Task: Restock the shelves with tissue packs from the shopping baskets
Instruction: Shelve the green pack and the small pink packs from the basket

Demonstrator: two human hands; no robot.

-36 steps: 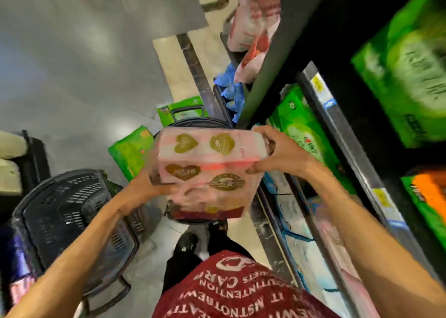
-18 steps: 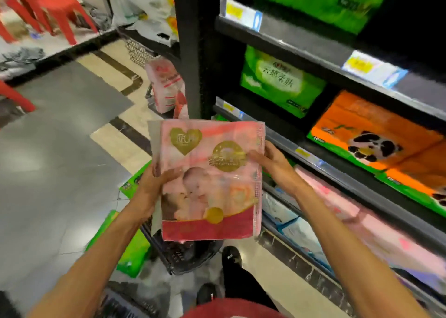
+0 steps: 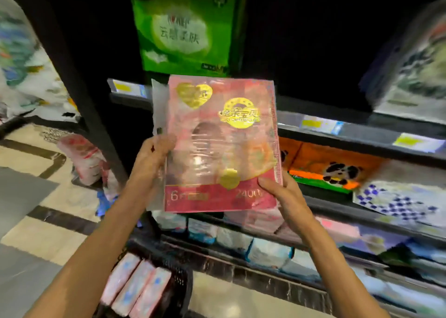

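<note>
In the head view, a person holds a pink tissue pack (image 3: 220, 146) upright in front of the shelves (image 3: 362, 130), its printed face turned toward the camera, with gold heart and round emblems near the top and a red band along the bottom. The left hand (image 3: 152, 158) grips the pack's left edge about halfway up, fingers curled round the side and thumb on the front. The right hand (image 3: 284, 197) grips the lower right corner, thumb lying across the front of the red band and the other fingers behind. The pack covers part of a shelf rail carrying a yellow price tag (image 3: 123, 87). Just above its top edge, a green pack (image 3: 185, 27) stands on the upper shelf in deep shadow. To the right of the held pack, an orange pack with a panda (image 3: 333, 170) lies on the shelf below, and a white pack with blue dots (image 3: 398, 201) sits beside that. Lower shelves hold pale blue and pink packs, too blurred to read. At the bottom, between the forearms, a black shopping basket (image 3: 179, 284) stands on the tiled floor (image 3: 36, 221) with several pink packs (image 3: 135, 286) side by side in it.
</note>
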